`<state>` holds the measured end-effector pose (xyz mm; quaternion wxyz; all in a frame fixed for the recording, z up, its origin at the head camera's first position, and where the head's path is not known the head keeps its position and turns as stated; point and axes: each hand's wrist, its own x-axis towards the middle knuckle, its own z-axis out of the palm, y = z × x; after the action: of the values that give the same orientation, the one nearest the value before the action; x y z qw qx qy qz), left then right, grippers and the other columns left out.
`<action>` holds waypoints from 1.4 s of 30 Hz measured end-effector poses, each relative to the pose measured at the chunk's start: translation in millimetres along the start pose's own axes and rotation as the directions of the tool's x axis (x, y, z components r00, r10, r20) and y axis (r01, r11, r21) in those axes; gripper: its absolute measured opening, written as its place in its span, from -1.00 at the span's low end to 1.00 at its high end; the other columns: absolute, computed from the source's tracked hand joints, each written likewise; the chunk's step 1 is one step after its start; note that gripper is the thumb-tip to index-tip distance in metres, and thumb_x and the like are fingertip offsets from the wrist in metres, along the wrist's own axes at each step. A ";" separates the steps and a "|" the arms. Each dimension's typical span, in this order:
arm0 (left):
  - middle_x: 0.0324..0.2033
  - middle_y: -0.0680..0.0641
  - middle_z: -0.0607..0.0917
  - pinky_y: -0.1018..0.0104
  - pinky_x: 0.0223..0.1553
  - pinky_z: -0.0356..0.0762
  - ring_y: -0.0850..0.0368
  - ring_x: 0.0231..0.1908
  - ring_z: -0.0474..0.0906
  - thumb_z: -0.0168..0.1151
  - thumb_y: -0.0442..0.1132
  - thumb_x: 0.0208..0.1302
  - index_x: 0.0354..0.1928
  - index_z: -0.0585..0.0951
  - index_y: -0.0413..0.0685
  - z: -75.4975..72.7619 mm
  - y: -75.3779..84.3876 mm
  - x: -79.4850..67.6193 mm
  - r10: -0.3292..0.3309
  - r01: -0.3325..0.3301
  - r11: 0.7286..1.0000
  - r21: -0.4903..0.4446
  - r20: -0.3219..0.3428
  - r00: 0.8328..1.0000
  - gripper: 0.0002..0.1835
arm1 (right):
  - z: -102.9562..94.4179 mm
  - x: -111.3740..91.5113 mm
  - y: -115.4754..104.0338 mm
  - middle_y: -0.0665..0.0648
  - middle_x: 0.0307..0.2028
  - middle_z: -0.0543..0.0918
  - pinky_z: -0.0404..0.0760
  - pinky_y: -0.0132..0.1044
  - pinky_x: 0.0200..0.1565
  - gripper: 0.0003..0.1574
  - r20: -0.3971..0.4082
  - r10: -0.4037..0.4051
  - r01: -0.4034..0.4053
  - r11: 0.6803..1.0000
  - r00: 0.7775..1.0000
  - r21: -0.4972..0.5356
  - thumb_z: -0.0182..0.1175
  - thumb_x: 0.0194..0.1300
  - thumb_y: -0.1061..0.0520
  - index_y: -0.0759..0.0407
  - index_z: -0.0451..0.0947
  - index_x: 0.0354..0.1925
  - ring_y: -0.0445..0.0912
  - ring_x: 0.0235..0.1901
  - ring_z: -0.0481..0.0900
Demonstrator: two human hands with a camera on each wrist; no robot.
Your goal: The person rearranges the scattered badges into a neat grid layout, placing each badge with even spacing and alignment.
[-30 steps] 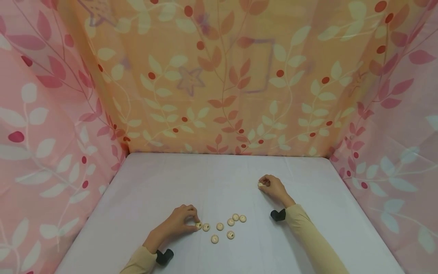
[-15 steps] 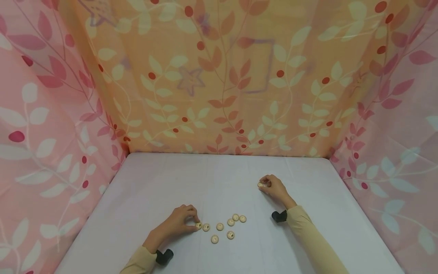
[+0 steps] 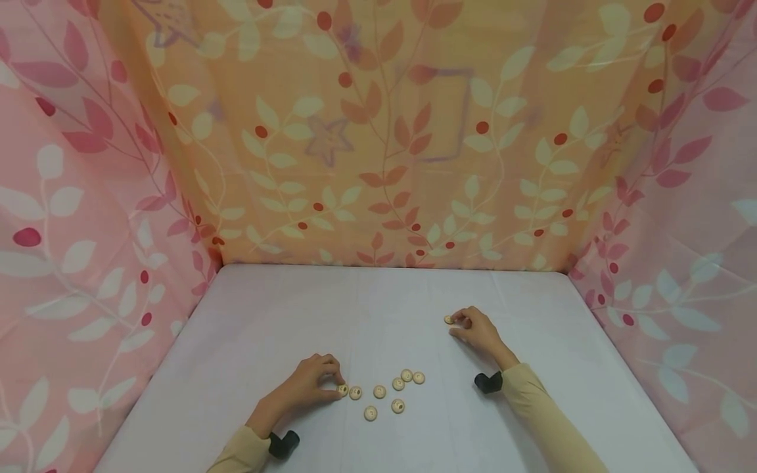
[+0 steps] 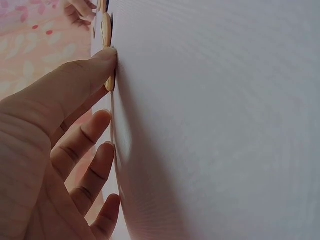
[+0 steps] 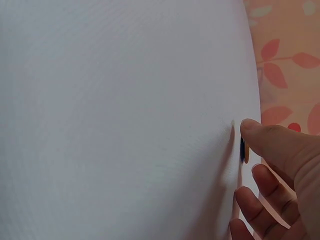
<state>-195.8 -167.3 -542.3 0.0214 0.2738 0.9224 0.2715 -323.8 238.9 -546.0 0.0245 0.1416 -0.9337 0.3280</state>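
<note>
Near the table's left front, my left hand (image 3: 313, 381) pinches a round wooden disc (image 3: 342, 390) between thumb and forefinger; in the left wrist view the thumb lies over this disc's edge (image 4: 111, 83), low at the white surface. Farther back on the right, my right hand (image 3: 478, 332) is beside another wooden disc (image 3: 449, 320) lying on the table. Its thumb stands apart from that disc, with the fingertips close by. The right wrist view shows the disc (image 5: 246, 151) edge-on, partly hidden behind the thumb. A wooden disc (image 3: 355, 393) sits just right of the pinched one.
Several more wooden discs lie loosely grouped between the hands, among them one disc (image 3: 380, 391) in the middle and another disc (image 3: 418, 378) at the right. A white cloth covers the table (image 3: 284, 302). Patterned curtains (image 3: 378, 131) enclose the back and both sides.
My right hand has loosened its pinch and drawn slightly right, leaving its disc on the table. The left hand stays in place on its disc.
</note>
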 end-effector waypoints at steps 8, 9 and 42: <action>-0.21 0.25 0.48 0.09 -0.10 0.24 0.25 -0.18 0.32 0.30 0.05 -0.08 -0.40 0.56 0.31 3.9 -4.7 0.0 0.003 -0.003 1.000 0.009 -0.013 1.000 -0.83 | -1.3 -8.4 -10.2 -0.01 -0.37 0.48 0.33 -0.27 -0.35 -0.66 -0.002 -0.015 0.015 1.000 1.000 0.017 0.34 -0.09 0.02 0.03 0.54 -0.27 -0.13 -0.38 0.38; -0.22 0.25 0.48 0.10 -0.10 0.24 0.26 -0.18 0.32 0.30 0.05 -0.09 -0.40 0.55 0.32 4.1 -5.0 0.1 0.005 -0.005 1.000 0.008 -0.014 1.000 -0.83 | -1.2 -9.7 -11.8 -0.01 -0.37 0.48 0.33 -0.28 -0.34 -0.66 -0.001 -0.016 0.016 1.000 1.000 0.017 0.34 -0.09 0.02 0.03 0.54 -0.27 -0.14 -0.38 0.39; -0.22 0.27 0.47 0.10 -0.11 0.23 0.27 -0.18 0.31 0.27 0.10 -0.08 -0.43 0.53 0.34 6.4 -9.1 -1.8 0.020 -0.020 1.000 -0.002 -0.036 0.999 -0.83 | 17.1 -39.1 -46.3 -0.07 -0.40 0.51 0.36 -0.39 -0.36 -0.72 0.095 -0.184 0.181 0.983 0.978 0.038 0.32 -0.07 0.02 -0.01 0.53 -0.31 -0.20 -0.42 0.39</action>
<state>-197.6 -171.6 -552.6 0.0022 0.2780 0.9196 0.2775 -272.5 203.7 -536.8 0.0066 0.2428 -0.9120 0.3306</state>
